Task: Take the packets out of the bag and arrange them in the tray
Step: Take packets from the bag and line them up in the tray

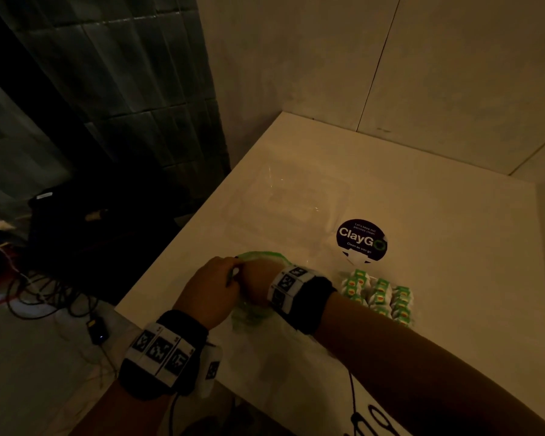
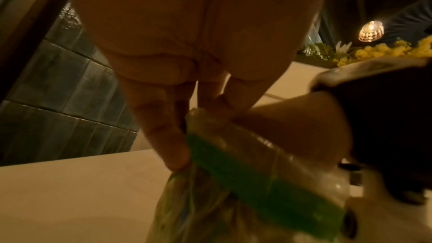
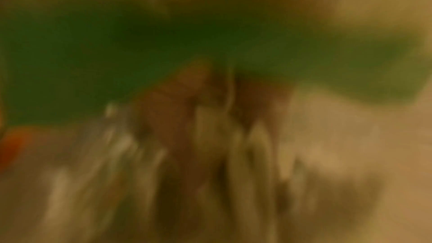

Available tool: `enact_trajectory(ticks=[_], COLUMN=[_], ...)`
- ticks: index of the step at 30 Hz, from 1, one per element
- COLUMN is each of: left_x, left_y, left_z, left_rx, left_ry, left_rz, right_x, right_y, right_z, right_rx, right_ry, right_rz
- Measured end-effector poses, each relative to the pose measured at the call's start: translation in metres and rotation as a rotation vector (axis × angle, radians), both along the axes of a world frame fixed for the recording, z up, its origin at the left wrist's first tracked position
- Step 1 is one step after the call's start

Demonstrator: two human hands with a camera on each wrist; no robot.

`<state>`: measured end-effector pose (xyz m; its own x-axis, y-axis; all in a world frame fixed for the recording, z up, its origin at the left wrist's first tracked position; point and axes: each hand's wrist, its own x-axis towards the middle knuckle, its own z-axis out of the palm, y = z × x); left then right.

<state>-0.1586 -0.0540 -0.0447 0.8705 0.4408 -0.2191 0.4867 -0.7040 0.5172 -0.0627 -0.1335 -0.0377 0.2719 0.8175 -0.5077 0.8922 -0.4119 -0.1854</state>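
Heavily blurred and smeared throughout; shapes and colours only. Broad dark green band (image 3: 105,49) across upper half, left edge to right edge; lighter and yellower toward right end. Brownish finger-like shape (image 3: 177,99) at centre, tip up against lower edge of green band (touching or just short, cannot tell); second darker brown shape just right of it, too smeared to name. Pale whitish streaks of crinkled clear plastic (image 3: 121,147) below, fanning down across lower left and middle. Small orange-red patch (image 3: 11,147) at left edge, unidentifiable. Pale tan surface (image 3: 350,145) filling right side; darker shadowy smudge on it lower down.
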Motion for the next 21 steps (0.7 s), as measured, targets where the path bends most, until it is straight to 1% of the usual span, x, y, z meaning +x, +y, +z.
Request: enact_trajectory(ticks=[2,3,4,6,7,8,15,18,21], left_x=[0.000,0.000,0.001,0.002,0.003,0.003,0.009,0.012,0.012], left_y=[0.001,0.001,0.001,-0.001,-0.001,-0.003,-0.011,-0.009,-0.008], left_z=[0.002,0.004,0.005,0.006,0.007,0.007,0.012,0.002,-0.005], left_rx=[-0.026,-0.026,-0.020,-0.009,-0.008,-0.008,0.009,0.005,-0.002], left_ry=[-0.044,-0.063,-0.076,-0.091,-0.093,-0.094,-0.154,-0.130,-0.093], left_rz=[0.018,0.019,0.016,0.014,0.014,0.012,0.006,0.029,0.019], right_x=[0.004,0.006,0.007,0.008,0.009,0.010,0.013,0.016,0.027], right_y=[-0.001,-0.004,-0.006,-0.012,-0.015,-0.017,-0.031,-0.042,-0.054], right_z=[0.008,0.006,0.012,0.017,0.015,0.017,0.017,0.019,0.021], right_rx=[0.017,0.058,0.053,0.081,0.149,0.178,0.451,0.528,0.616], right_ry=[0.016,0.038,0.026,0.019,0.013,0.001,0.048,0.172,0.250], right_rz=[-0.003,0.028,0.067,0.062,0.062,0.049,-0.207,-0.359,-0.512])
